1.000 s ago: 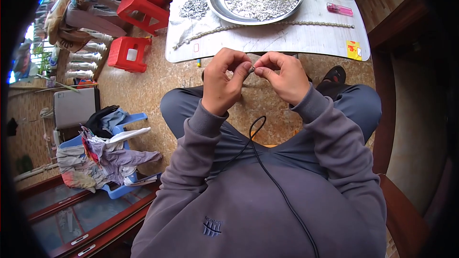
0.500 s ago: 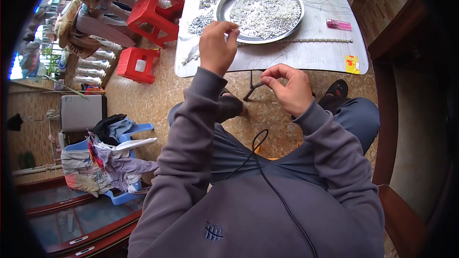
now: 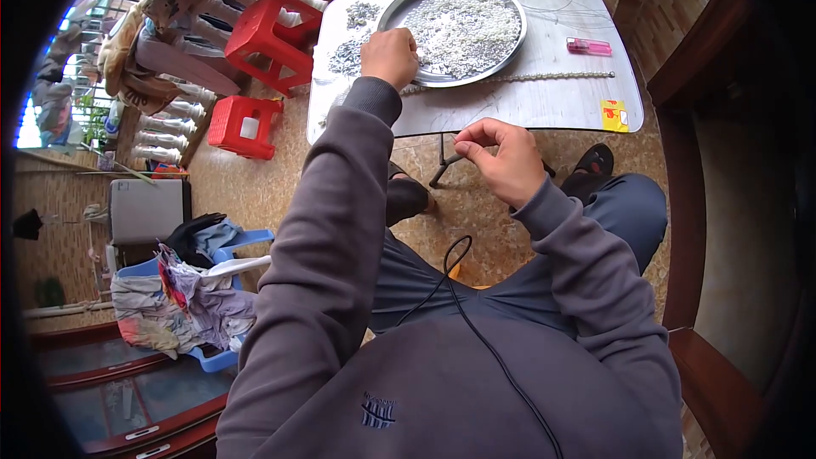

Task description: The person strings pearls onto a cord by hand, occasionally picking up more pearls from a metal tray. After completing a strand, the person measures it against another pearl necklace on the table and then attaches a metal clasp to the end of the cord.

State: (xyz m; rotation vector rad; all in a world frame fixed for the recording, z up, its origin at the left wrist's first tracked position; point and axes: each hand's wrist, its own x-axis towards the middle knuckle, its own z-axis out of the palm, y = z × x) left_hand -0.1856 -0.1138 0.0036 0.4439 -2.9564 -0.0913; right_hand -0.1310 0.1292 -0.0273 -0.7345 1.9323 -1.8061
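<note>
My left hand (image 3: pixel 390 58) reaches over the near-left rim of a round metal tray (image 3: pixel 489 76), its back toward me and its fingertips hidden. White and silvery beads (image 3: pixel 467 30) fill much of the tray. Just in front of the table edge, my right hand (image 3: pixel 503 161) is closed in a pinch of thumb and forefinger. What it pinches is too fine to make out. A strand of strung beads (image 3: pixel 557 76) runs across the table from below the tray toward the right.
On the white table (image 3: pixel 476 115) are small grey pieces (image 3: pixel 348 58), a pink lighter (image 3: pixel 588 47), a yellow packet (image 3: pixel 614 116) and thin wire (image 3: pixel 552 10). Red stools (image 3: pixel 263 34) stand left of it. A blue chair (image 3: pixel 212 360) holds clothes. A black cable (image 3: pixel 501 353) hangs over my lap.
My left hand has moved down toward the tray's left rim, and its fingers have turned out of sight. My right hand keeps its pinch with little movement. The view has shifted slightly.
</note>
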